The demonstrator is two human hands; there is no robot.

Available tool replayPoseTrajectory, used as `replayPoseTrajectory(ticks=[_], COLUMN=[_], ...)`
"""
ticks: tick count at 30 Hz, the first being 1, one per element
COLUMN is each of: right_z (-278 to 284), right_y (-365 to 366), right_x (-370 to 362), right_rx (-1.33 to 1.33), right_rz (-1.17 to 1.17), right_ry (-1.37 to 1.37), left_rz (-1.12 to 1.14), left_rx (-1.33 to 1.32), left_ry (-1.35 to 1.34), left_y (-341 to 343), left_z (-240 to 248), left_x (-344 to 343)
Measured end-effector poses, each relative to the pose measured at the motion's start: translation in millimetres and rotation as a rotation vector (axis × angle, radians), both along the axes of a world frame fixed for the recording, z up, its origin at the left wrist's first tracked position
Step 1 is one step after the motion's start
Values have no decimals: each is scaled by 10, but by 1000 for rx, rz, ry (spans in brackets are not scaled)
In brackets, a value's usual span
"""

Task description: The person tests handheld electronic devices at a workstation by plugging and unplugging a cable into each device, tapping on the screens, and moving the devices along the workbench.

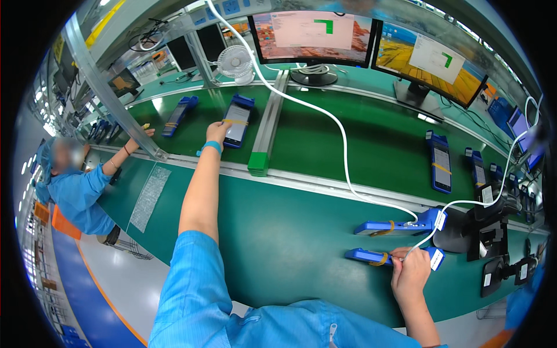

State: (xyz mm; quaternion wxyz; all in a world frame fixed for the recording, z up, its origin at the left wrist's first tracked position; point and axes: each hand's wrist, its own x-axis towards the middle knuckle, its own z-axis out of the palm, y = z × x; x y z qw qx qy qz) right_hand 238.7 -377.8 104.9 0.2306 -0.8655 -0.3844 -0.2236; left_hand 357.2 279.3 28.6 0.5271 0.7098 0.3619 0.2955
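Note:
My left arm stretches far forward to the green conveyor belt. There my left hand (216, 133) grips the near left edge of a blue handheld terminal (237, 126), which lies screen up with a yellow band around it. At the right of the bench, my right hand (411, 271) is closed at the side of a second blue terminal (362, 255), pinching the end of a white cable (422, 241) there. My fingers hide whether its plug is in. Just beyond, a third blue terminal (371, 228) lies on its side with another white cable (371, 200) plugged into it.
More banded terminals lie on the belt (342, 127), one at left (180, 116) and one at right (441, 162). A metal divider (270, 122) crosses the belt. Black stands (493, 232) occupy the right. Two monitors (316, 37) stand behind. A co-worker's hand (139, 138) reaches in at left.

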Motion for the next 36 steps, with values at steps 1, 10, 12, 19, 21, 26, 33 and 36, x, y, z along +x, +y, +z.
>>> replayPoseTrajectory(ticks=[1, 10, 12, 19, 21, 26, 33, 36], right_z=[2, -72, -66, -68, -64, -37, -2, -83], right_y=[-2, -42, -18, -27, -26, -93, -73, -123], right_x=[-16, 64, 52, 14, 7, -7, -194, -136], right_rx=[26, 5, 11, 59, 67, 117, 142, 124], right_rz=[11, -62, -74, -50, -27, -10, -92, -80], right_ry=[4, -54, -41, -56, -64, -76, 65, 24], left_rz=[58, -817, -1058, -1313, -1352, -1313, -1217, -1235], left_rx=[252, 519, 777, 971, 933, 965, 1021, 934], left_ry=[-6, -123, -52, -115, -90, -97, -233, -233], left_y=[134, -2431, -3084, -4121, -4201, -4368, -4400, -4446], left_z=[-28, 755, 1024, 1058, 1027, 969, 1100, 1111], left_x=[-110, -600, -911, -901, -825, -768, -867, -874])
